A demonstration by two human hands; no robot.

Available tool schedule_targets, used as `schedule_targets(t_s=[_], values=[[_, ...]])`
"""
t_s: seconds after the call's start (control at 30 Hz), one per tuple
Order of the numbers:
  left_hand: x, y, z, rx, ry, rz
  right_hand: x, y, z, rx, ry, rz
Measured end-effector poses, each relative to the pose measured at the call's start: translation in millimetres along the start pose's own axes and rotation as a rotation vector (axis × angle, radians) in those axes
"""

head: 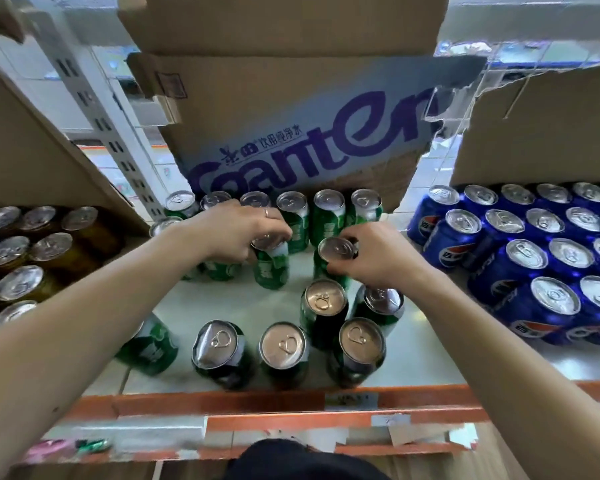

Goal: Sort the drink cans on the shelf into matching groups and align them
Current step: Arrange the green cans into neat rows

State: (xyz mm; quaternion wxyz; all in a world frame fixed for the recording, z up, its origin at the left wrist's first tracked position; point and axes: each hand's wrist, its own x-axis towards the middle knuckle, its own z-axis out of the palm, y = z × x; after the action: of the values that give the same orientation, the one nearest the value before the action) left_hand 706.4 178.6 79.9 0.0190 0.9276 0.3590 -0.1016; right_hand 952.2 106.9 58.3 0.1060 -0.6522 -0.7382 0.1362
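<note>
The left hand curls its fingers round the top of a green metal drink can. The right hand pinches the silver top of a second green metal drink can, just beside the first at 3 o'clock. Both held cans are near the middle of the flat white shelf.

At 12 o'clock from the hands is a back row of six green cans, standing side by side. At 6 o'clock from the hands is a front bunch of six green cans. One of them is partly hidden by the left arm. A few more green cans peek out under the left hand, and I cannot count those well.

At 3 o'clock from the green cans is a big group of blue metal drink cans, packed close in four rows. At 9 o'clock are dark gold drink cans, also packed close. A brown cardboard box with purple letters sits behind and above the back row at 12 o'clock. The orange shelf edge runs along at 6 o'clock.
</note>
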Motion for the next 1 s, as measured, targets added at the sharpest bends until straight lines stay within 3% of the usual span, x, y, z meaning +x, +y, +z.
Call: schedule_targets(t_s=[0.13, 0.27, 0.47, 0.63, 0.77, 1.0], values=[[-8, -5, 11, -0.174, 0.003, -0.009, 11, -13, 8, 0.086, 0.049, 0.058], [-12, -5, 24, -0.287, 0.077, -0.147, 21, -17, 3, 0.182, 0.088, 0.113], [-15, 5, 29, -0.284, 0.163, -0.261, 32, -30, -7, -0.024, -0.147, 0.019], [-16, 3, 27, -0.373, 0.256, -0.261, 35, -36, 10, -0.154, -0.069, -0.02], [-23, -7, 25, -0.353, 0.302, -0.263, 29, -36, 8, -0.154, -0.143, -0.244], [-29, -16, 24, -0.366, 0.343, -0.248, 49, -52, 9, -0.164, -0.158, -0.259]])
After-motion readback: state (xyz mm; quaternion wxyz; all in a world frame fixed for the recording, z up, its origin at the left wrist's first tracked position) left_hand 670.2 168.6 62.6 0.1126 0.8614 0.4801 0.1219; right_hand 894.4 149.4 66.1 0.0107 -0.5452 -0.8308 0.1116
